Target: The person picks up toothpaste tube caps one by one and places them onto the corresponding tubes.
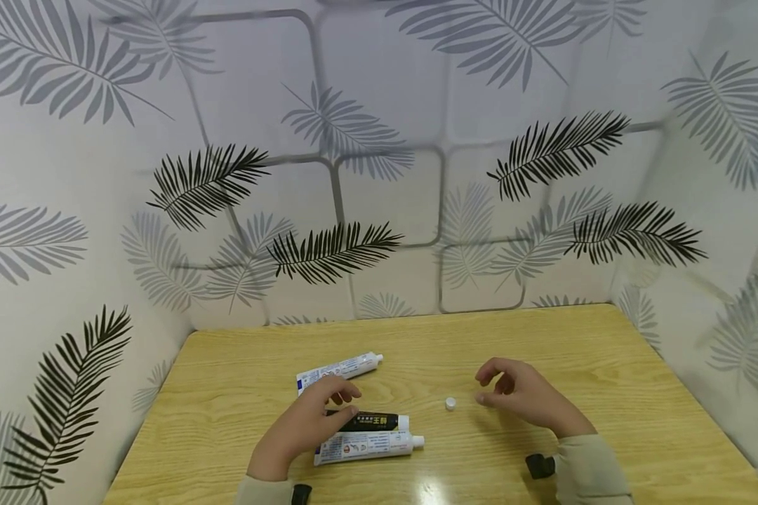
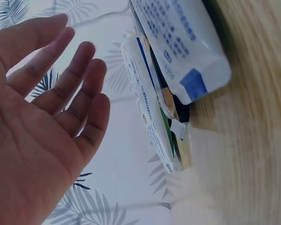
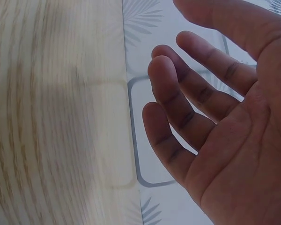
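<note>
My left hand (image 1: 318, 419) hovers over the tubes with nothing in its loosely bent fingers. Below it, a black toothpaste tube (image 1: 379, 421) with gold lettering lies partly hidden by the hand. Nearest me is a capless white toothpaste tube (image 1: 369, 447), its nozzle pointing right; its crimped end looms large in the left wrist view. Another capless white toothpaste tube (image 1: 344, 367) lies farther back. A small white cap (image 1: 450, 403) sits on the table to the right of the tubes. Just right of that cap, my right hand (image 1: 524, 394) is held above the table, empty, fingers relaxed.
The wooden table (image 1: 543, 337) backs onto a wall (image 1: 391, 203) with a leaf pattern, which also rises at both sides. A dark wrist strap piece (image 1: 539, 466) shows beside the right sleeve (image 1: 590, 468).
</note>
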### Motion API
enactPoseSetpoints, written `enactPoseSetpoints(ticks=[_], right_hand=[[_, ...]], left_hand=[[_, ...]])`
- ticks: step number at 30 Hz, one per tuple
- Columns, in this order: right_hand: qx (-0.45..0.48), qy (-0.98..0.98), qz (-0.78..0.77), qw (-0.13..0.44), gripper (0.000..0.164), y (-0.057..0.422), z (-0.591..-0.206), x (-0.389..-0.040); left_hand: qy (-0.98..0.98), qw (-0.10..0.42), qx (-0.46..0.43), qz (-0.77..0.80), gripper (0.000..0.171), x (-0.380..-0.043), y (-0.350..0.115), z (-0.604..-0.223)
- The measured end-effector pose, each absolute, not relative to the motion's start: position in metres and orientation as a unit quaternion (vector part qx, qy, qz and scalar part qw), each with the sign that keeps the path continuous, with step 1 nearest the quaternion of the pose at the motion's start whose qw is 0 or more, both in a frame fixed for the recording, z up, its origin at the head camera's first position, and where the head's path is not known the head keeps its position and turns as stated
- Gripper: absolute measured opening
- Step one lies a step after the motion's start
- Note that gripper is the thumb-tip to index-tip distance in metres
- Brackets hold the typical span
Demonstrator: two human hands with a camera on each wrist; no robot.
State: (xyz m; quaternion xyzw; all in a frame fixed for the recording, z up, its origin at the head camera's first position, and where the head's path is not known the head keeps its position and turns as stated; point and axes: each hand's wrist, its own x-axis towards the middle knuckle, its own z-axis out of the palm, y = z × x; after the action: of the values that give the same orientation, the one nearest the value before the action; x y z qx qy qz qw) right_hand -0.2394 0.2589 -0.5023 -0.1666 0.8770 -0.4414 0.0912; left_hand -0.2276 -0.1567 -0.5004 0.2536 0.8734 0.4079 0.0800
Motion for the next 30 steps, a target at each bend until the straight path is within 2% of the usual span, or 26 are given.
enactPoseSetpoints(ticks=[18,23,30], right_hand=[[-0.173,0.868,-0.455,0.097,0.038,0.259,-0.507,-0.237],[-0.177,0.868,-0.454,0.091,0.036,0.258,-0.511,-0.236],[-0.177,0.862,-0.461,0.111,0.032,0.254,-0.518,-0.237]], left_hand=[[0.869,0.028,0.192,0.455,0.020,-0.229,-0.168,-0.501],[0.866,-0.003,0.157,0.474,0.031,-0.232,-0.168,-0.503],[0.875,-0.004,0.157,0.459,0.041,-0.240,-0.176,-0.508]])
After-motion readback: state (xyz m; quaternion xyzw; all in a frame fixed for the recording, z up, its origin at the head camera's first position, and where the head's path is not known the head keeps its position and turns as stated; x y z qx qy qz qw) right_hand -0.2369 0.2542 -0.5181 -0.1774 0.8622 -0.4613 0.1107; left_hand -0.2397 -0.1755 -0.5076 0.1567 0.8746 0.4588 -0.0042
